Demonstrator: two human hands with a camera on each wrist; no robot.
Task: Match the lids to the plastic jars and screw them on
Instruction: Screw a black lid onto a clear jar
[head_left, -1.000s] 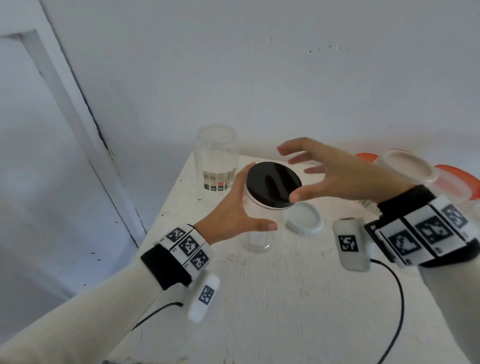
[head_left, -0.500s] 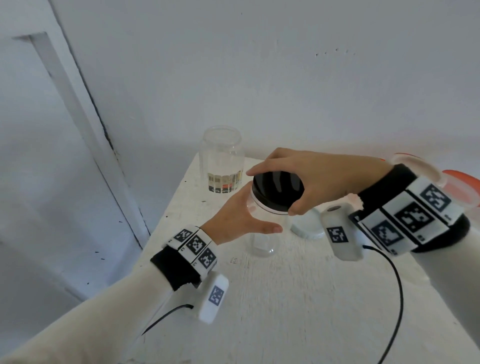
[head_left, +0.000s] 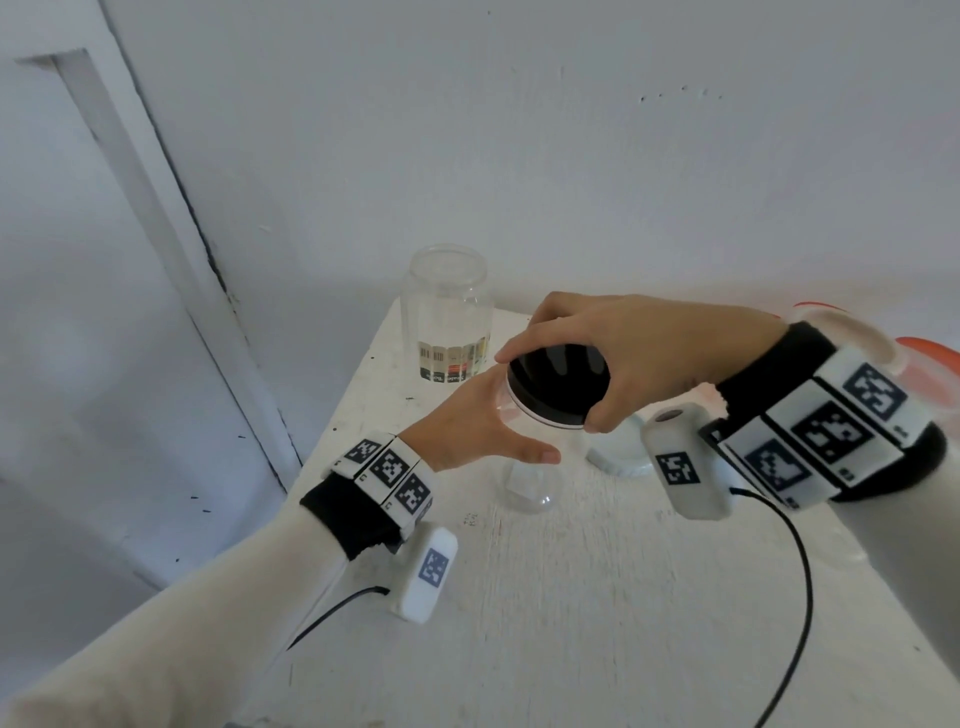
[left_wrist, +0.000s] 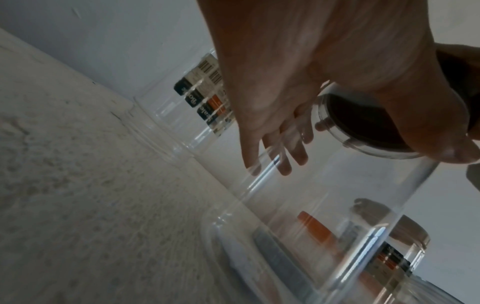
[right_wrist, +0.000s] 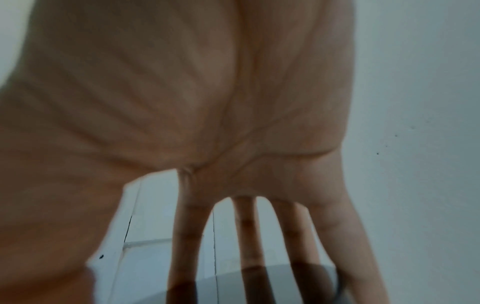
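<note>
The right hand (head_left: 639, 358) has dropped from hovering spread onto the black lid (head_left: 558, 387), fingertips now gripping its rim atop the clear jar (head_left: 530, 467) on the surface (head_left: 597, 597). The left hand (head_left: 478, 431) wraps the jar wall. Keep the lid level, then twist.

We see a clear plastic jar (head_left: 532, 483) standing upright on the white table, a glossy black lid (head_left: 558, 383) seated on its mouth. Behind it stands an open labelled jar (head_left: 448, 317); a white lid (head_left: 618, 457) lies just beside.
</note>
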